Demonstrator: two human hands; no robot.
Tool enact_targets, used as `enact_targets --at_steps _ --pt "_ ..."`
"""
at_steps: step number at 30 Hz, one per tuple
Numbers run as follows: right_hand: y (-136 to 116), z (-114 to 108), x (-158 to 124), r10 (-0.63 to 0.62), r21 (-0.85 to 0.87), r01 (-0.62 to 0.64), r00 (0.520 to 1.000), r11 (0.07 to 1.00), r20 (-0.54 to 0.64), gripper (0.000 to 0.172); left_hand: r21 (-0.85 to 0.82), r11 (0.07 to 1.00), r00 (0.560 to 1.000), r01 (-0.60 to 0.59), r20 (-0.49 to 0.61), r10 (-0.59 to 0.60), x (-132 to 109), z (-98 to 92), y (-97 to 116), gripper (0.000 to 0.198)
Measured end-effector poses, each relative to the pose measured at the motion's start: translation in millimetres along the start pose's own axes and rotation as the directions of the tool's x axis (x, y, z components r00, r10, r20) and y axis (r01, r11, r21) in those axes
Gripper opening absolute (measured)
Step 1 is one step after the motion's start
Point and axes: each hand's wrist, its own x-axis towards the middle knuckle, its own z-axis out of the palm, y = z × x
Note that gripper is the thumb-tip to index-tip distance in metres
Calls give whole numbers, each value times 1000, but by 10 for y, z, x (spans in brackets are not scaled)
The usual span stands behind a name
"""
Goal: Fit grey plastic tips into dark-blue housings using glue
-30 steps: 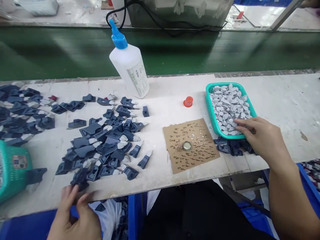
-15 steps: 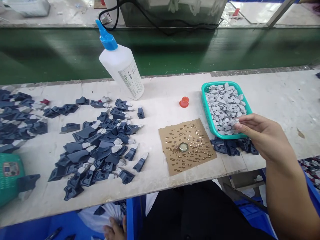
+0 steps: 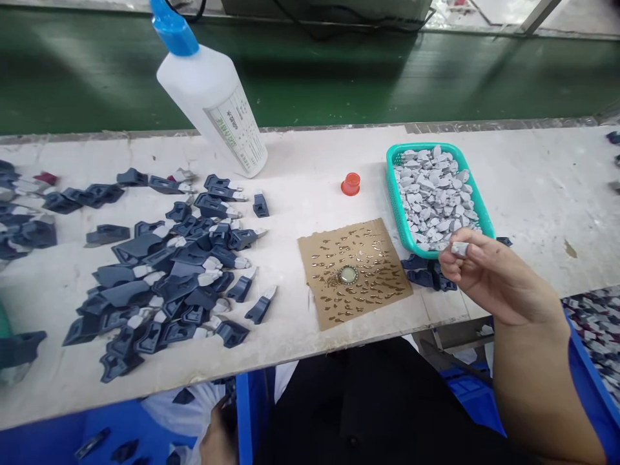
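Where the table (image 3: 300, 194) runs across the view: a pale, scuffed top, marked with stains and seams, its near edge worn.
Beyond the far edge: a glossy green surface (image 3: 320, 97) streaked with reflections.
Bottle: 1 white bottle (image 3: 208, 103) with a blue nozzle, leaning in the view, a printed label on its side; 1 small red cap (image 3: 351, 183) lies to its right, well apart.
Cardboard: 1 brown square (image 3: 310, 244), dotted with shiny drops, with 1 crimped metal cap (image 3: 348, 275) near its middle.
Dark parts: a loose heap of dark blue parts (image 3: 169, 284) on the left, many with light grey tips; more dark pieces (image 3: 420, 278) at the near side of the basket.
Basket: 1 teal basket (image 3: 396, 200) right of the cardboard, full of small grey pieces (image 3: 431, 194).
Under the table edge: 1 blue bin (image 3: 252, 420) holding a white plastic bag (image 3: 165, 407) and dark parts.
Right hand: the right hand (image 3: 489, 271) pinches 1 grey piece (image 3: 460, 248) between thumb and fingers, just by the basket's near right corner.
Left hand: the left hand (image 3: 216, 439) is low beside the bag, blurred and partly cut off; whether it grips anything, I cannot tell.
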Motion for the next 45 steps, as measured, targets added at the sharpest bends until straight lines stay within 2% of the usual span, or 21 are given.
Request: enact_targets --at_steps 4,10,14,18,22,25,28,30,32,34,37,41,43,45 --pt "-20 75 -56 16 31 -16 1000 999 18 33 33 997 995 66 74 -69 187 -64 73 40" --pt "63 108 -105 -14 -1 14 998 1000 56 24 102 979 980 174 75 -182 347 -185 119 23" --pt "121 120 -130 -17 -57 22 995 998 94 33 110 969 969 222 83 -232 362 -221 44 16" --pt "162 193 -143 -42 -110 53 994 993 97 26 105 965 967 240 67 -248 376 -178 -39 26" --pt "223 268 -125 -123 -206 141 988 968 98 26 40 986 985 161 62 -163 393 -12 -28 38" --pt "286 324 -115 -161 -320 182 983 930 92 26 -1 989 986 150 69 -150 382 64 -5 39" --pt "368 412 -103 -225 -564 240 969 790 98 26 -38 981 980 192 63 -189 363 74 8 40" --pt "425 476 -75 -361 -719 373 915 586 180 25 -74 968 970 238 57 -235 356 67 14 40" --pt "472 528 -27 -498 -788 513 809 340 312 21 -126 949 957 289 52 -284 347 46 16 39" --pt "499 565 35 -563 -787 596 709 158 424 13 -196 924 945 328 52 -324 325 -7 14 36" --pt "503 613 119 -589 -741 668 626 68 511 7 -352 871 936 342 50 -347 243 -188 9 41" --pt "493 678 173 -599 -665 747 526 -16 604 15 -558 778 940 290 14 -341 34 -589 104 68" --pt "493 704 176 -586 -646 763 515 -21 626 19 -618 741 946 263 13 -325 -110 -795 262 69" --pt "493 723 171 -557 -642 766 532 -5 638 22 -702 683 966 201 25 -258 -270 -946 521 57"
